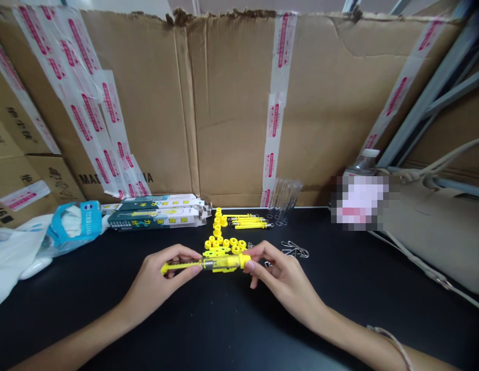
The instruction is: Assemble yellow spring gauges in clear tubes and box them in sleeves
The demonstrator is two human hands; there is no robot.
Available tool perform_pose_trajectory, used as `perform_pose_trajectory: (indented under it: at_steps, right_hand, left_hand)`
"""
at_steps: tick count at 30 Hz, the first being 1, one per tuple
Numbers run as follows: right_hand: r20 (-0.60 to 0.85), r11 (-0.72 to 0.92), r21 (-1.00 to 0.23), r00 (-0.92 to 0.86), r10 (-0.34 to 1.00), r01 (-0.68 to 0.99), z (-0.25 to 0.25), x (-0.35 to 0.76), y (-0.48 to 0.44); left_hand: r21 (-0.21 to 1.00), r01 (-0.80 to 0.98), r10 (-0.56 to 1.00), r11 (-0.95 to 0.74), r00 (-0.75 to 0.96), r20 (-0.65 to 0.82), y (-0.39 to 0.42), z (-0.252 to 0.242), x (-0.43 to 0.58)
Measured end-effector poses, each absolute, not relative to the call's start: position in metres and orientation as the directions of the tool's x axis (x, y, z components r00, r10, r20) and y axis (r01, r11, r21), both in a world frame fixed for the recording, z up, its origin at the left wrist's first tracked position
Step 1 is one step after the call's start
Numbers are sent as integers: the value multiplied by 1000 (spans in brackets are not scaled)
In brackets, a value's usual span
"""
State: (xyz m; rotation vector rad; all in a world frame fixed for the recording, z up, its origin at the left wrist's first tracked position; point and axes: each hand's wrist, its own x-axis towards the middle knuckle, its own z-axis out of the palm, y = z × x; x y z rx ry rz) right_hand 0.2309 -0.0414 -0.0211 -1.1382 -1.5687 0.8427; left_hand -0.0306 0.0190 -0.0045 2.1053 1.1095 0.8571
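My left hand (162,275) and my right hand (280,273) together hold a yellow plastic syringe-like cylinder (224,263) level above the black tabletop (359,293). My left fingers pinch its thin rod end, and my right fingers wrap its wider end. A flat yellow plastic bracket (219,268) lies just behind and under it, partly hidden. Several yellow plastic rings (226,243) sit just beyond my hands. Several yellow rods with metal ends (247,221) lie farther back, and bent wire pieces (295,250) lie past my right hand.
Clear plastic tubes (285,198) lean at the back, against a taped cardboard sheet (231,108). Printed boxes (156,216), a blue packet (75,226) and a white bag (15,257) lie left. A bottle (365,162) and a beige bag (432,232) stand right.
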Motion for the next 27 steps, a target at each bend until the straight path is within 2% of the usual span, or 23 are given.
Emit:
perform_pose_trajectory:
  at_steps: [6,11,19,23,27]
  right_hand:
    - [294,317,-869,-117,948,380,-18,231,-46]
    - [334,378,-794,-179,926,477,-15,231,-49]
    - [401,490,-685,-283,871,539,-12,231,-51]
    - [421,495,-647,-270,866,580,-14,231,-51]
    - [436,445,-635,-183,881,631,-17,233,-48]
  left_hand:
    - [736,451,837,-505,466,289,16,-3,-31]
    - [720,444,820,-533,480,311,15,-3,-31]
    - [735,433,833,-522,444,330,17,0,-29]
    - [734,398,810,-551,467,356,17,-1,-30]
    - [729,392,803,-562,468,368,17,-3,-32]
